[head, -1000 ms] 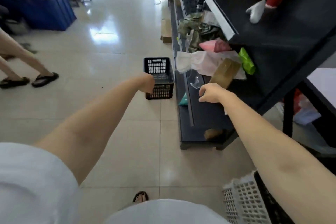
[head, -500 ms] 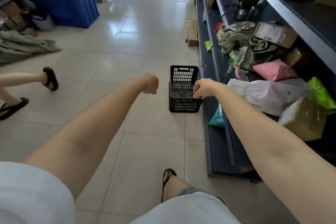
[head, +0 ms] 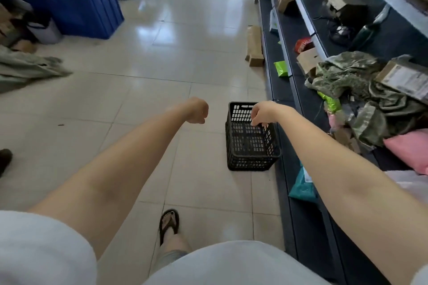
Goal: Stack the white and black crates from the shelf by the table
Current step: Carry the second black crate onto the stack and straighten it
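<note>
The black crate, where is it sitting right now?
In the head view the black crate stands upright on the tiled floor, right of centre, against the foot of the dark shelf, with the right hand in front of its far rim.

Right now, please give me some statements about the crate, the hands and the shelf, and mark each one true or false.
1. The black crate stands on the floor. True.
2. The black crate is full of boxes. False: it looks empty.
3. The left hand is a closed fist holding nothing. True.
4. The right hand carries a white crate. False: it is empty, fingers hanging over the black crate.
5. The shelf is beside the crate. True.
</note>
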